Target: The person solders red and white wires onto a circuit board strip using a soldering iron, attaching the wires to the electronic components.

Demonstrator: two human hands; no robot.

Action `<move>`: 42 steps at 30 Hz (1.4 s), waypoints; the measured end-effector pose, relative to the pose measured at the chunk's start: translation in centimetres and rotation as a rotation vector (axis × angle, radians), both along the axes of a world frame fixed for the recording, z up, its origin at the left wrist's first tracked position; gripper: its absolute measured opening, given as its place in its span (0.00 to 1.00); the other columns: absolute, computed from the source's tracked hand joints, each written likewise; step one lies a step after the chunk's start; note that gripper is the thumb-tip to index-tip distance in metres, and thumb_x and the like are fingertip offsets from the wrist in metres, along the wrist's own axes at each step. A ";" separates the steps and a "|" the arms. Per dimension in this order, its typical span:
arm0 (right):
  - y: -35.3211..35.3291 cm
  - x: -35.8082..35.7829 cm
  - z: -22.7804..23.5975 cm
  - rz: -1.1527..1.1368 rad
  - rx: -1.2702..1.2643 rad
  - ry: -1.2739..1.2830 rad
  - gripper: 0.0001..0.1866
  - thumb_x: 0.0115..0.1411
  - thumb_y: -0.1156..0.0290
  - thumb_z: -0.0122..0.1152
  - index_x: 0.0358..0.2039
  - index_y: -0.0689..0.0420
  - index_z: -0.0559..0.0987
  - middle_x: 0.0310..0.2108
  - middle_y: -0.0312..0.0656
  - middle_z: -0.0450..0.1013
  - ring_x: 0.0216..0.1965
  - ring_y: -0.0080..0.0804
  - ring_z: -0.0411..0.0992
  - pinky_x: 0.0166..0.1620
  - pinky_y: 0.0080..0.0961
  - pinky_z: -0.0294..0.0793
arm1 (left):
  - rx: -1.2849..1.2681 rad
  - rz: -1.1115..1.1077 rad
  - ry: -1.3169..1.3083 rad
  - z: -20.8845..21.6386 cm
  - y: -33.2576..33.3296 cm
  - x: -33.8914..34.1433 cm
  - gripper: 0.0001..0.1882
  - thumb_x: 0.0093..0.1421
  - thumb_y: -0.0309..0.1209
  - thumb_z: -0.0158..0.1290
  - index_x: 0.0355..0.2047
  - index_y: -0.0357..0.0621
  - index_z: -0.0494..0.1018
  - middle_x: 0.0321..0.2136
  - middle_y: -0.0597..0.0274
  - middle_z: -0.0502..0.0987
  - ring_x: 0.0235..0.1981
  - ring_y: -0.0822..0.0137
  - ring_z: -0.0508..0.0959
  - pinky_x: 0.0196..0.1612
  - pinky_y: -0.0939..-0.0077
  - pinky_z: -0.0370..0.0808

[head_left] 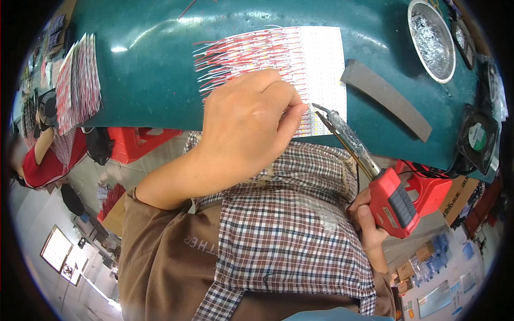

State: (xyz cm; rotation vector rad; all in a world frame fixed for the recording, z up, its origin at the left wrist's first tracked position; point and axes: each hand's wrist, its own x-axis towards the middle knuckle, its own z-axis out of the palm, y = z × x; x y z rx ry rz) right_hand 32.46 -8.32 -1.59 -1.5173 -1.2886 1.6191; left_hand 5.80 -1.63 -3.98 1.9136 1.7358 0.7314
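Note:
A white panel of small circuit boards (324, 59) lies on the green table, with rows of red and white wires (251, 53) across its left part. Over its near part is my left hand (249, 117), thumb and forefinger pinched together; what they hold is too small or hidden to make out. My right hand (369, 224) grips a red soldering gun (393, 206) from below. Its metal barrel slants up to the left, and the dark tip (317, 107) is just right of my left fingertips, over the panel. A thin feed tube runs alongside the barrel.
A dark grey curved bar (388, 99) lies right of the panel. Beyond it stands a round metal bowl (431, 40); a black fan (476, 134) is at the right edge. Wired boards (78, 83) are stacked at left, near another person in a red sleeve (40, 158).

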 end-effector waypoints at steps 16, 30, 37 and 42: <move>0.2 0.0 0.4 0.001 -0.090 0.001 0.09 0.58 0.70 0.57 0.32 0.62 0.69 0.24 0.43 0.69 0.16 0.16 0.58 0.22 0.14 0.58 | 0.377 -0.362 0.206 -1.4 -0.4 -1.6 0.10 0.43 0.31 0.61 0.28 0.50 0.76 0.33 0.74 0.78 0.30 0.71 0.71 0.34 0.74 0.64; 0.3 -0.4 0.4 -0.008 -0.101 -0.017 0.10 0.57 0.68 0.58 0.29 0.61 0.70 0.23 0.43 0.69 0.17 0.18 0.58 0.21 0.15 0.56 | 0.498 -0.423 0.317 -2.0 -0.4 -1.8 0.09 0.44 0.33 0.56 0.28 0.48 0.77 0.37 0.73 0.79 0.32 0.73 0.72 0.35 0.78 0.63; 0.2 -0.4 0.5 -0.021 -0.088 -0.027 0.10 0.57 0.68 0.58 0.30 0.62 0.69 0.23 0.43 0.69 0.15 0.17 0.57 0.20 0.14 0.56 | 0.507 -0.414 0.320 -2.0 -0.4 -1.7 0.09 0.44 0.32 0.56 0.28 0.48 0.77 0.36 0.73 0.79 0.32 0.73 0.72 0.34 0.78 0.63; -0.1 -0.1 0.3 -0.047 -0.058 -0.023 0.11 0.57 0.68 0.57 0.31 0.62 0.69 0.23 0.44 0.69 0.13 0.15 0.55 0.19 0.13 0.56 | 0.503 -0.404 0.316 -2.0 -0.5 -1.7 0.09 0.45 0.32 0.57 0.28 0.48 0.77 0.35 0.73 0.79 0.32 0.74 0.72 0.34 0.78 0.63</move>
